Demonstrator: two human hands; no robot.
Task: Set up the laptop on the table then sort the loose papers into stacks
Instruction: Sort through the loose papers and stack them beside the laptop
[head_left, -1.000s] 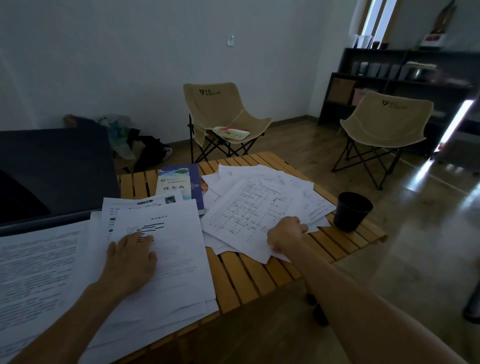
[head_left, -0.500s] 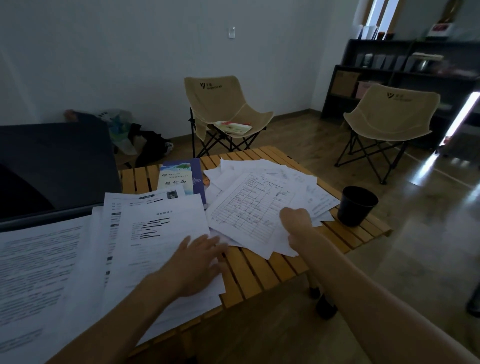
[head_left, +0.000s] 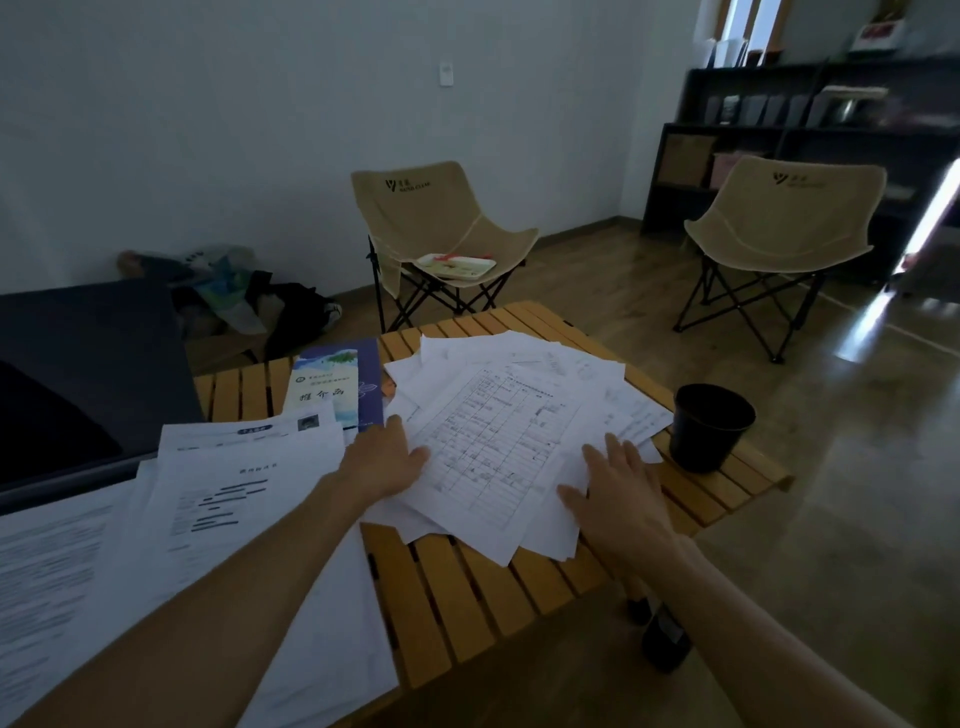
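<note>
Both hands down on the fanned heap of loose white printed sheets (head_left: 498, 441) at the table's centre, a ruled form uppermost. Left hand (head_left: 387, 460) flat at the heap's nine o'clock edge, fingers extended and close together, thumb splayed toward the form. Right hand (head_left: 621, 491) flat at the four o'clock edge, fingers spread wide, nothing pinched. Second, tidier pile of white text pages (head_left: 218, 509) lying at eight o'clock, overhanging the near rim of the yellow slatted wooden table (head_left: 467, 597). Dark grey open laptop (head_left: 78, 374) standing at ten o'clock, so set-up seemingly done and sorting in hand. Blue illustrated booklet (head_left: 337, 384) at eleven o'clock, just beside the heap; black plastic cup (head_left: 709, 426) at two o'clock, just beside the outermost sheets.

To gather well: palms drawn inward together, edges squared against the slats, light pressure only so the lower sheets slide rather than crease. Worth watching: corners hanging past the table's near edge at six o'clock, likely to slip off; cup close enough to be nudged by a sweep from the right.
</note>
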